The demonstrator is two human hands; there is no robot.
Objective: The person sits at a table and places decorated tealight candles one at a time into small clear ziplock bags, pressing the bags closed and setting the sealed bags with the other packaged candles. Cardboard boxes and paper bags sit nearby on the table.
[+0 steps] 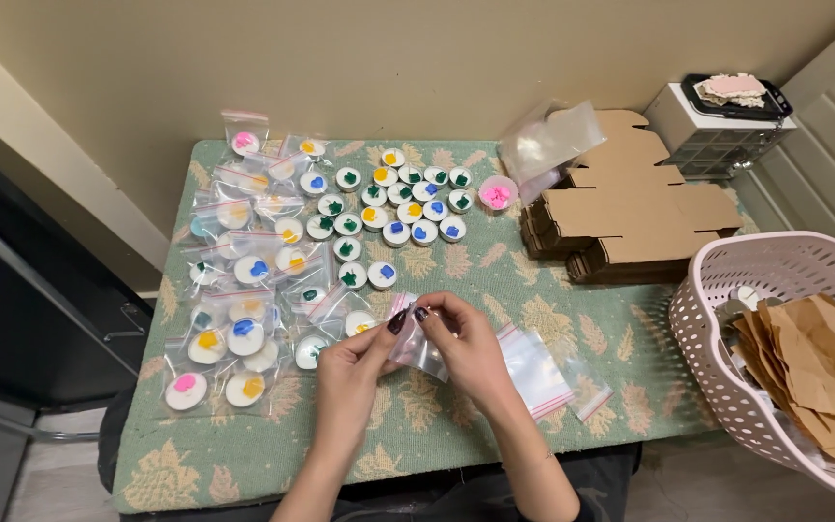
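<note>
I'm looking down at centre frame; my left hand (355,362) and right hand (466,343) meet over a small clear zip-top plastic bag with a pink seal strip (416,346); both pinch it at the top edge, fingertips close together, which looks like a grip meant to part or press the mouth; whether anything sits inside I cannot tell. Just right of the right hand lies a loose stack of the same empty clear bags (545,375), close by for easy reach. Up the left of the frame, bagged white round discs with coloured blobs (234,319) spread in a loose cluster; at upper centre the unbagged white discs with blue, green and yellow centres (393,208) sit in tidy rows, apart from the bagged ones. A small pink cup (498,193) stands beside them; flat brown cardboard box blanks (630,208) pile at upper right; a pink perforated plastic basket holding brown paper (717,367) sits at the right edge; all rest on the green leaf-patterned tablecloth (456,435).
</note>
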